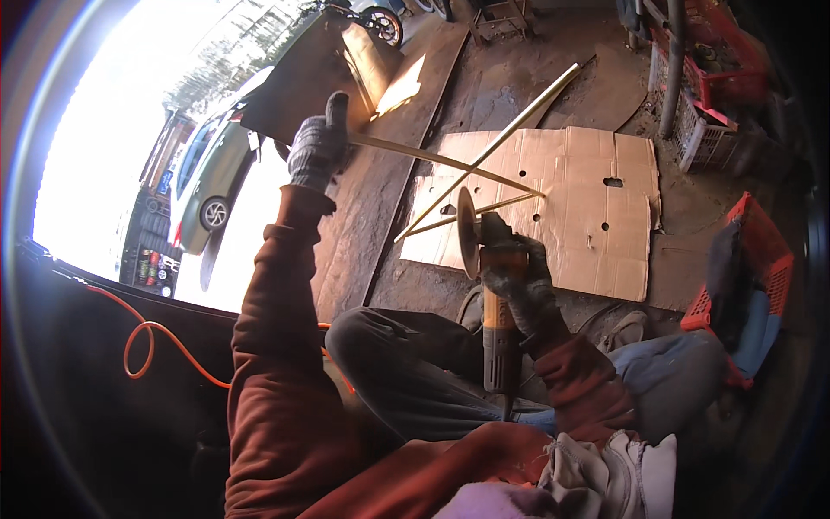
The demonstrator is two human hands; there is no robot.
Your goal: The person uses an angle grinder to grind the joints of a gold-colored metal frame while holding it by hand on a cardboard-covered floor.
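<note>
My left hand (316,149), in a grey knit glove, is stretched out to the left and closed around the end of a thin metal bar (432,157). That bar slopes down to the right over a flattened cardboard sheet (618,246). A longer pale bar (527,118) crosses it, and a shorter bar (428,226) lies low on the cardboard. In my gloved right hand (526,284) is an orange and black angle grinder (500,342), held upright. Its round disc (468,232) stands edge-on close to the bars; whether it spins I cannot tell.
An orange hose (149,325) curls at the left. Red plastic crates (761,238) with things in them stand at the right, near a grey crate (705,137). A brown sheet (298,78) leans at the far left, before a parked car (212,182). A motorcycle wheel (383,26) shows behind.
</note>
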